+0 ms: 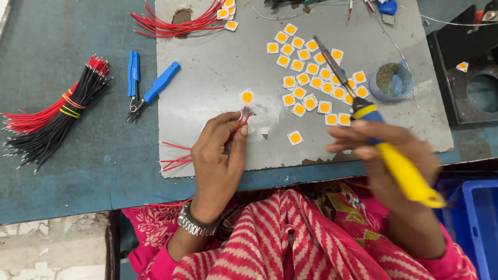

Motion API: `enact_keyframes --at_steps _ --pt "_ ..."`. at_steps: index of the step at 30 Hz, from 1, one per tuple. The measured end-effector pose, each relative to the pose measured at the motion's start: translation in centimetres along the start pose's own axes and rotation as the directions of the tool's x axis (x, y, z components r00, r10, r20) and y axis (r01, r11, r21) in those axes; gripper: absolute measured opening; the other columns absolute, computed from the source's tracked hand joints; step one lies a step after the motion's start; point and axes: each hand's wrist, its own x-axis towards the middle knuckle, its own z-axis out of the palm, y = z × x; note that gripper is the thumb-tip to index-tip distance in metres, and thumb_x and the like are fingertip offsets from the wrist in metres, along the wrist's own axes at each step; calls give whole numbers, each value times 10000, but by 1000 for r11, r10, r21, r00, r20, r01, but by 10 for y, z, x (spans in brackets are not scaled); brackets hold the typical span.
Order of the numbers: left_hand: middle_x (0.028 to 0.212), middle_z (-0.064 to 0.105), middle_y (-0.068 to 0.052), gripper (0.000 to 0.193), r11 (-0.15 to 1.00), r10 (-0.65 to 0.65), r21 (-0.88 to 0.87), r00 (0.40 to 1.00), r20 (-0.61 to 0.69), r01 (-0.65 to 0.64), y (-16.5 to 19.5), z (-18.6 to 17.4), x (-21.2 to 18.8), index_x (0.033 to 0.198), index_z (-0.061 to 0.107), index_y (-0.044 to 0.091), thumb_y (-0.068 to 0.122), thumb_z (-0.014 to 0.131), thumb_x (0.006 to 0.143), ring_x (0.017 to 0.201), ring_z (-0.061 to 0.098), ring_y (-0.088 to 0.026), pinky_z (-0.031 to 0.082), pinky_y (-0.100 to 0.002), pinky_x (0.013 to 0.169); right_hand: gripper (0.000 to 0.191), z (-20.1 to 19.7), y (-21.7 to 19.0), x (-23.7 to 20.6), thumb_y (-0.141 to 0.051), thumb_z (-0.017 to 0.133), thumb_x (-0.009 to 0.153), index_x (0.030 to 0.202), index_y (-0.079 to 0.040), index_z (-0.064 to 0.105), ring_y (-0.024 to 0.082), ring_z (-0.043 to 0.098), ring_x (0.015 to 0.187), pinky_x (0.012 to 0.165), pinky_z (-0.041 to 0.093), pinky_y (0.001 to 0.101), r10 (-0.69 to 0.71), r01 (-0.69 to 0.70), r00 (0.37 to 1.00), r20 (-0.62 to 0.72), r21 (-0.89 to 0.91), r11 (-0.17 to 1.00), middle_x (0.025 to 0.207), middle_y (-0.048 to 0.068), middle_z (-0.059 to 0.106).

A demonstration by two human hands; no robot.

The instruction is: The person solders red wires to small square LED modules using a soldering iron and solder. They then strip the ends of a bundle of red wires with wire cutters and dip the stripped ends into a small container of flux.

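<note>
A small square white chip with a round orange-yellow centre (247,97) lies alone on the grey metal work plate (218,78), just above the tips of the thin red wires (239,122) that the left hand (217,161) pinches between thumb and fingers, its grip closed narrowly on them; the wire ends reach close to the chip, though whether they touch it cannot be told. The right hand (391,155) is wrapped around the yellow-and-blue handle of a soldering iron (378,140), whose slim metal shaft slants up and to the left over a scattered cluster of the same square orange-centred chips (311,78). One more such chip (295,137) sits apart between the two hands. A few loose red wires (174,158) lie to the left of the left hand at the plate's edge, and another fan of red wires (171,23) rests at the plate's top. A small blue round tub with dull greenish paste (390,80) stands to the right of the cluster. On the blue-green table (78,171) left of the plate lie blue-handled cutting pliers (148,85) and a bundle of red and black wires bound with yellow bands (54,111). A silver wristwatch (196,224) circles the left wrist, above pink and red striped clothing (290,238).
</note>
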Motion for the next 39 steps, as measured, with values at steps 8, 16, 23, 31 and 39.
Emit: enact_keyframes --at_steps 8,16,23,31,39 --pt "1259 673 -169 168 970 236 46 971 40 -238 4 -2 -6 1146 708 18 49 683 983 1082 717 -294 585 -349 873 505 44 24 11 -35 812 826 1241 -79 527 308 673 1060 948 522 426 -170 229 973 153 -674 703 1288 97 703" --pt "885 715 -112 137 992 126 -64 910 395 -110 1 4 -7 1031 741 26 51 727 896 691 697 -262 536 -358 609 543 48 27 7 30 788 852 1272 -92 468 262 703 1042 911 545 390 -91 176 981 172 -589 789 1384 96 668" --pt "1071 727 -104 121 963 266 -47 899 346 -267 2 3 -8 988 703 37 82 735 881 820 733 -270 581 -351 681 519 48 29 -1 40 775 876 1263 -95 457 288 716 1117 903 577 362 -81 182 975 205 -542 821 1379 126 668" --pt "1140 759 -44 140 917 304 87 825 476 -389 1 4 -6 947 645 40 125 737 882 661 679 -263 526 -384 574 512 48 28 -2 42 766 878 1262 -94 457 316 700 1149 932 567 383 -105 208 971 216 -537 818 1360 137 670" --pt "1036 724 -37 197 881 332 150 813 477 -448 3 8 -6 1057 671 41 114 723 881 600 643 -243 482 -377 525 305 30 21 -10 95 618 1037 1315 -16 562 219 791 995 839 629 283 -88 140 988 129 -477 867 1324 99 715"
